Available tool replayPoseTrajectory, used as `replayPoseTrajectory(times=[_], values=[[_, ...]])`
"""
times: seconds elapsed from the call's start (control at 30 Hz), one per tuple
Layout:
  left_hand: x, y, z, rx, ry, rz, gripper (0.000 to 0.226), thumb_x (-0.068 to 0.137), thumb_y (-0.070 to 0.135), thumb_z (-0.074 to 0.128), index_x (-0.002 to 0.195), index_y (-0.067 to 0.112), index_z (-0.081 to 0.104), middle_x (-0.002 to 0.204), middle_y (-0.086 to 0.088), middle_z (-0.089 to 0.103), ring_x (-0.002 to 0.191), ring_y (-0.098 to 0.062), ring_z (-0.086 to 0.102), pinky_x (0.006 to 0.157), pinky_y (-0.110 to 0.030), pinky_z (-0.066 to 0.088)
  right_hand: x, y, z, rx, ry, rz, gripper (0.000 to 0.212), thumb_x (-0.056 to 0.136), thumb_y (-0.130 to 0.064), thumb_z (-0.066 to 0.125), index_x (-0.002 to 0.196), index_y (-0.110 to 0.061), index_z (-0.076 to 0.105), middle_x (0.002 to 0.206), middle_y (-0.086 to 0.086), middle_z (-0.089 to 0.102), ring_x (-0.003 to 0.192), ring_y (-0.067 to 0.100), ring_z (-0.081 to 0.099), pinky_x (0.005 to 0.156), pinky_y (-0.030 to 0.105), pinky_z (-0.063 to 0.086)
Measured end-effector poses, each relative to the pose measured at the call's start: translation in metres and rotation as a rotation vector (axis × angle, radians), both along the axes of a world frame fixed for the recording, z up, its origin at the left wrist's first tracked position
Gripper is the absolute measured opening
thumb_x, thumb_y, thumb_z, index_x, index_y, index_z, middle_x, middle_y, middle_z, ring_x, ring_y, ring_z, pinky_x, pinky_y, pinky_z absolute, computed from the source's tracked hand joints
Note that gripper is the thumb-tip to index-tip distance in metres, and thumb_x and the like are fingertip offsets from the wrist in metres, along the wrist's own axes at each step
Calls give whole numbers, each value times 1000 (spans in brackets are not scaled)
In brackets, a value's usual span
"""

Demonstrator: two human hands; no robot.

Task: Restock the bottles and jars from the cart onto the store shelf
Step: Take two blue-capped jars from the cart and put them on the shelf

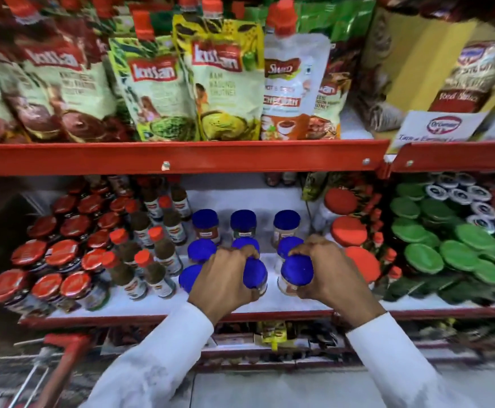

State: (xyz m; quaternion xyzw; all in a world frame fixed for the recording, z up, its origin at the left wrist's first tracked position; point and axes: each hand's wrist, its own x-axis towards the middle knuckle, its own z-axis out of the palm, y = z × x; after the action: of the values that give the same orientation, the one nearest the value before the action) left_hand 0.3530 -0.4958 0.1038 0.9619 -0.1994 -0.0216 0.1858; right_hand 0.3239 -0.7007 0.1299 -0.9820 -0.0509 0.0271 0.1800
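A single wide-angle camera worn on the person's head looks forward and slightly down at a store shelf (181,159) from close range, its red edge crossing the frame at mid-height. Both white sleeves enter from the bottom edge, placing the left hand (225,278) and right hand (333,275) low in the centre. Lens distortion bends the shelf lines and blurs the margins. A red frame at lower left, possibly the cart (63,366), sits just inside view.
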Motion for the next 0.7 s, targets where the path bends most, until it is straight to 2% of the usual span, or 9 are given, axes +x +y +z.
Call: replayPoseTrajectory(times=[0.13,0.3,0.4,0.57,0.7], values=[[9,-12,-24,60,22,2,50,64,24,75,111,25,58,100,-6,70,86,-29,66,72,-40,59,10,-9,-20,-15,49,37,56,57,-23,80,111,-27,67,116,1,56,97,27,62,70,26,42],[12,-15,-41,85,25,22,51,69,16,75,116,19,58,111,-9,66,95,-32,64,77,-40,58,20,-9,-49,-67,60,72,56,55,-20,78,108,-30,63,122,-1,57,102,29,61,77,35,55],[15,-15,-47,55,45,29,54,68,15,78,118,20,58,116,-8,64,99,-31,64,80,-43,59,25,-9,-61,-92,58,94,53,55,-23,79,105,-30,61,119,0,59,100,29,61,75,38,56],[14,-11,-54,23,40,33,51,71,11,76,116,22,56,114,-7,65,97,-29,64,82,-44,58,26,-6,-65,-119,24,92,56,57,-24,80,110,-25,62,119,2,59,100,29,61,77,37,55],[11,-7,-57,12,24,42,56,76,15,76,126,23,51,119,-7,65,102,-30,64,88,-44,57,23,-6,-65,-173,27,69,59,59,-22,79,115,-26,59,122,3,59,104,30,59,76,38,56]])
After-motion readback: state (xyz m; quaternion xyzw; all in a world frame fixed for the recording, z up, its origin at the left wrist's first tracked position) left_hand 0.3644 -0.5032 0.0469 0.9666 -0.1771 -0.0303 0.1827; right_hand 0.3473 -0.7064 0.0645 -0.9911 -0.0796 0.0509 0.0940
